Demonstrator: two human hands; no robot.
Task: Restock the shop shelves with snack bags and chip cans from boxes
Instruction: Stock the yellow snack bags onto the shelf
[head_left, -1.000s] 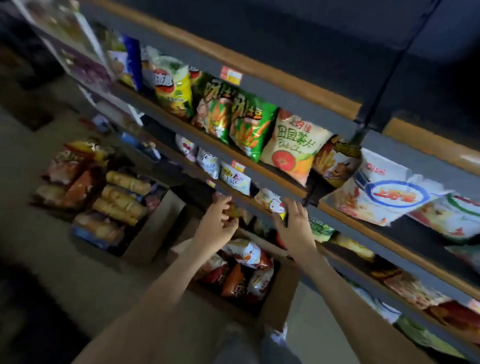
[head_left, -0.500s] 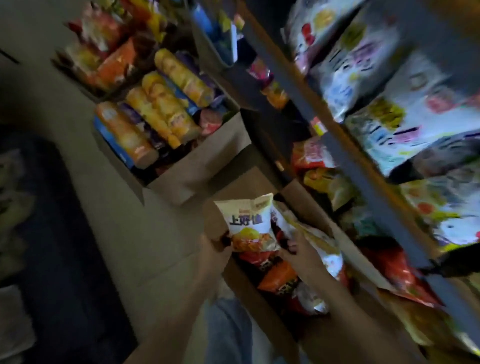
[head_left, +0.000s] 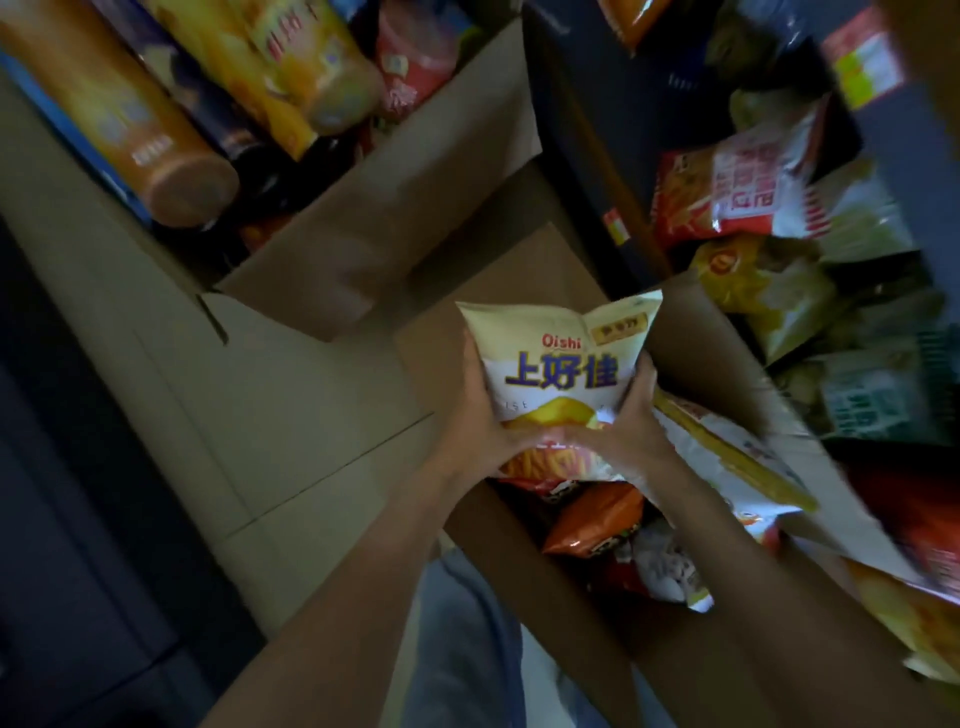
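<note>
We see two bare forearms entering from the lower edge, with no sleeves reaching into view, so both arms are uncovered up to where the frame cuts them off. The left hand (head_left: 475, 415) and the right hand (head_left: 631, 421) wear nothing: we find no gloves, rings, watch or wristband on either wrist. The fingers are slim, and the light is too dim for us to make out nails or finer marks. Between the forearms, low in the view, we see a leg (head_left: 462, 639) clothed in light blue-grey trousers that look like denim, the fabric softly creased; we cannot tell more of the garment.
</note>
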